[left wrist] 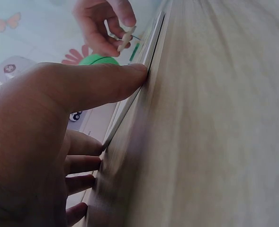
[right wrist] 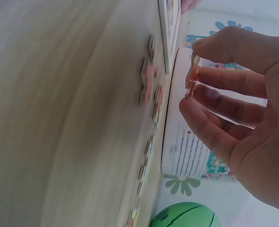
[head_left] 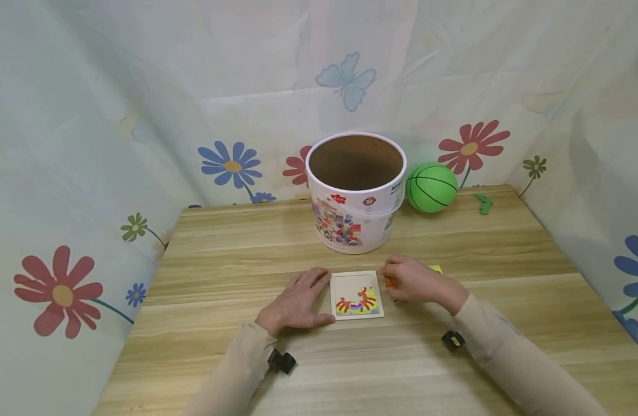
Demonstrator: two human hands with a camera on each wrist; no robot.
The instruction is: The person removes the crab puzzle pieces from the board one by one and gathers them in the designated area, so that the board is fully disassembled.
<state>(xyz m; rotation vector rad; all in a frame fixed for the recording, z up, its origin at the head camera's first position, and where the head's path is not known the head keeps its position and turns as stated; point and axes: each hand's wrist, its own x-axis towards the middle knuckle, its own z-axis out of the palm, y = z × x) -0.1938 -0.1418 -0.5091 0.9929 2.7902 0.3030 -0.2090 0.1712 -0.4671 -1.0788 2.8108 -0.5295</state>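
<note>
A square wooden puzzle tray (head_left: 356, 281) lies on the table, its lower part filled with pieces showing an orange animal on yellow. My left hand (head_left: 301, 300) rests at its left side; the straight thumb (left wrist: 103, 85) touches the tray's edge and the other fingertips reach down beside it. To the right of the tray, my right hand (head_left: 416, 279) pinches a small flat puzzle piece (right wrist: 192, 76) between thumb and fingers, held above the table. Loose puzzle pieces (right wrist: 148, 81) lie on the table below that hand, partly hidden by it in the head view.
Behind the tray stands a large white bucket (head_left: 356, 222) with printed toys on its side. A green ball (head_left: 431, 188) sits right of the bucket, and a small green object (head_left: 483, 203) lies near the back right corner. Flowered cloth surrounds the wooden table (head_left: 236, 254).
</note>
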